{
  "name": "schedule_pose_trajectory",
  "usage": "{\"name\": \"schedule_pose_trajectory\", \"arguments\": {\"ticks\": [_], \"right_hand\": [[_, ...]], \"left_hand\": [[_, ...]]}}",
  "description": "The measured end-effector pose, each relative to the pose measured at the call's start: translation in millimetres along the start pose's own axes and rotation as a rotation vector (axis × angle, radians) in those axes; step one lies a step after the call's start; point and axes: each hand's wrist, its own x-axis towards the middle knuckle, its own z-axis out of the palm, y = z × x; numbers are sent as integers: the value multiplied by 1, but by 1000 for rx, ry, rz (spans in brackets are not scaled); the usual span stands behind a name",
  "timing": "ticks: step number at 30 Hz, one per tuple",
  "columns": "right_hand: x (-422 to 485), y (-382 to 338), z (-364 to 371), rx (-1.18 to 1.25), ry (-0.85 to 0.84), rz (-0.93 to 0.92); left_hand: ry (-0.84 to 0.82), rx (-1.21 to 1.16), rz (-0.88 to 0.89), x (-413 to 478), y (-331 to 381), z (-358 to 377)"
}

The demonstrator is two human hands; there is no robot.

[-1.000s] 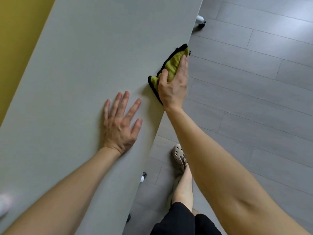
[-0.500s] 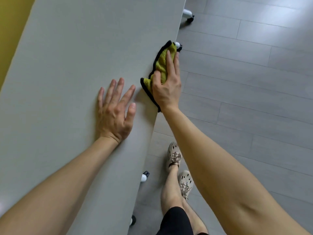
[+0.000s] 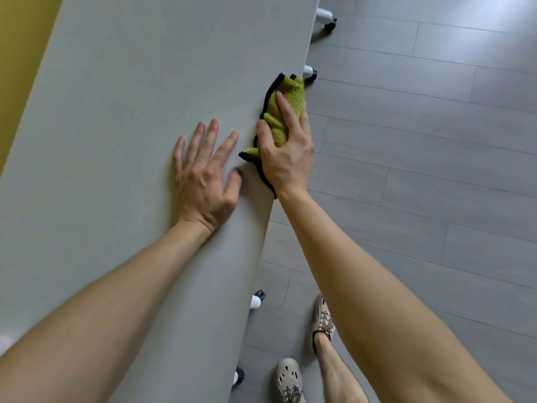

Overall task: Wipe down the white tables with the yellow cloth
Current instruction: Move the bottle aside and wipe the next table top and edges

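Pressing yellow cloth [image 3: 286,112] under right hand [image 3: 286,158] fingers [image 3: 287,107].

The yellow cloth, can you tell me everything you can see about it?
The fuzzy yellow-green cloth with a black stitched border looks like soft towel fabric. It is bunched and folded, not spread flat. It lies along the right-hand edge of the pale grey-white tabletop, part of it poking past the edge over the grey plank floor. The right hand presses down on it, fingers spread over the top and thumb on the table side. The left hand lies flat on the table beside it, not touching it.
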Motion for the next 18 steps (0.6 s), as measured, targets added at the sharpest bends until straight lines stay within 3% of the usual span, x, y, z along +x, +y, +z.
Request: {"name": "schedule_pose_trajectory", "arguments": {"ticks": [8, 15, 18], "right_hand": [[-180, 27, -24, 83, -86, -55], [-93, -1, -15, -51, -79, -7], [-128, 1, -11, -41, -5, -35]], "left_hand": [[22, -185, -86, 2, -4, -8], [-208, -203, -138, -58, -2, -45], [-217, -128, -96, -135, -2, -64]]}}
